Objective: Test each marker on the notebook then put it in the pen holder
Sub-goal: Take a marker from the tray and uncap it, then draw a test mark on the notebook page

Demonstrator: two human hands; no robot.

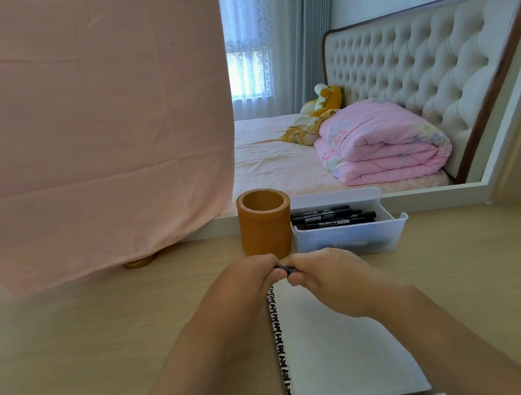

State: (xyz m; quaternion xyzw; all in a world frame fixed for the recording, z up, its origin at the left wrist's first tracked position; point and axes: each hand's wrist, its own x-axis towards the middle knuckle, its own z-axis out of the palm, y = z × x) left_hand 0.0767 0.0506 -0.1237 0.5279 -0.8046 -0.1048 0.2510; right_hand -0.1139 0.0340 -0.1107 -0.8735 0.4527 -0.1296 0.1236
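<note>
Both hands meet over the top edge of the open notebook (343, 357), a white page with a black-and-white patterned spine on its left. My left hand (246, 281) and my right hand (328, 275) each grip one end of a black marker (285, 269); only a short dark piece shows between the fingers. Just behind the hands stands the brown cylindrical pen holder (266, 226), and nothing shows in the visible part of its inside. To its right a clear plastic box (353, 236) holds several black markers (332, 217) lying flat.
The light wooden desk (104, 346) stretches left and right of the notebook. A pink cloth (76, 125) hangs at the back left, over a gold-coloured base (140, 262). A bed with a folded pink quilt (382, 144) lies beyond the desk.
</note>
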